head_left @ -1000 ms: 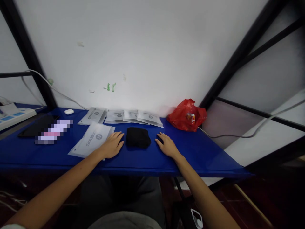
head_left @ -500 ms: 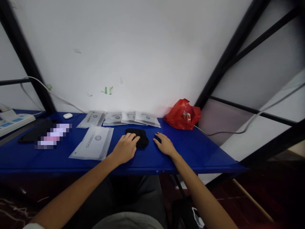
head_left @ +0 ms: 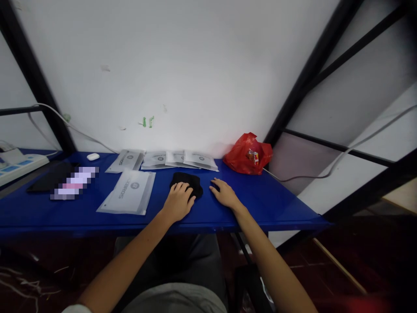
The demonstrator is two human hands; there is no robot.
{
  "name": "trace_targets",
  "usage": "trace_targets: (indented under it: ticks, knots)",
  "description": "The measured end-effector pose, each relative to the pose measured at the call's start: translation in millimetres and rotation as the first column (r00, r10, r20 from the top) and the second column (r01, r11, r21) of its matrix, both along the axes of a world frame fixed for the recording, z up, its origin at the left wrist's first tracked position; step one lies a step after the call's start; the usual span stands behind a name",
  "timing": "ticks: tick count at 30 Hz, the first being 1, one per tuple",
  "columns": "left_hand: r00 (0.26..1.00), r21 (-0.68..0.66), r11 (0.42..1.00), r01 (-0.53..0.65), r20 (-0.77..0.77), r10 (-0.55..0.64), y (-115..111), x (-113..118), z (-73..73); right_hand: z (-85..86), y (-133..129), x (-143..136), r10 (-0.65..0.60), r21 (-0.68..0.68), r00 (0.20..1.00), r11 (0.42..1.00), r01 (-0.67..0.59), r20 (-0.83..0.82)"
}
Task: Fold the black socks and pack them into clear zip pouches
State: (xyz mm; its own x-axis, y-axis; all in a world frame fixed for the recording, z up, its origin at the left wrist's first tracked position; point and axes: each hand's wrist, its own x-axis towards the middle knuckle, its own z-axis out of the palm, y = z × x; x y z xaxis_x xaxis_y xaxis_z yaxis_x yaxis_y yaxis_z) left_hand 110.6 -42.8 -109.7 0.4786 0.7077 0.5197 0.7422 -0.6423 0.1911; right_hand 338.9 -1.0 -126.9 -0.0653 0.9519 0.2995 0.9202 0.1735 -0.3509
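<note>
A small folded piece of black cloth (head_left: 195, 184), perhaps a garment, lies on the blue table (head_left: 228, 217). On its near left part rests my left hand (head_left: 179, 200), fingers spread and lying over the fabric without closing round it. My right hand (head_left: 225, 194) lies palm down on the tabletop just right of the cloth, apart from it, with its fingers open and nothing in them. Left of my left hand is a frosted zip bag (head_left: 130, 198) with printed lettering, lying flat.
Several more frosted bags (head_left: 201, 160) lie along the wall. A red plastic bag (head_left: 246, 156) stands at the back right. To the left are a white earbud case (head_left: 93, 156), a black flat object (head_left: 45, 178), a pixelated item (head_left: 74, 183) and a power strip (head_left: 22, 167).
My left hand has shifted a little right and now lies flatter over the black cloth. The cloth's shape has altered slightly. My right hand stays beside it. The view has shifted slightly.
</note>
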Motion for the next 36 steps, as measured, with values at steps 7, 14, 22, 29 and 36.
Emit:
trace_targets:
  ticks: [7,14,22,29,36]
  knots:
    - [0.998,-0.004,0.999,-0.034,0.055,0.034,-2.3,0.7,1.9,0.1,0.3,-0.1,0.015,0.007,1.0,1.0,-0.015,0.017]
    - [0.999,0.049,0.998,-0.05,-0.003,0.05,-5.6,4.4,1.3,-1.7,0.5,1.6,0.014,0.008,1.0,1.0,-0.014,0.017]
    - [0.994,0.019,0.995,-0.1,-0.046,0.101,-5.3,6.1,2.0,-0.8,-0.6,0.7,0.011,-0.002,0.998,1.0,-0.011,0.061]
    - [0.995,0.016,0.995,-0.103,0.001,0.103,-4.2,1.5,1.9,0.3,-1.2,0.2,0.006,-0.012,0.998,1.0,-0.006,0.055]
    - [0.991,-0.007,0.991,-0.135,0.02,0.135,-3.9,-0.2,1.2,2.5,-1.9,-0.6,0.006,-0.033,0.999,0.999,-0.005,0.041]
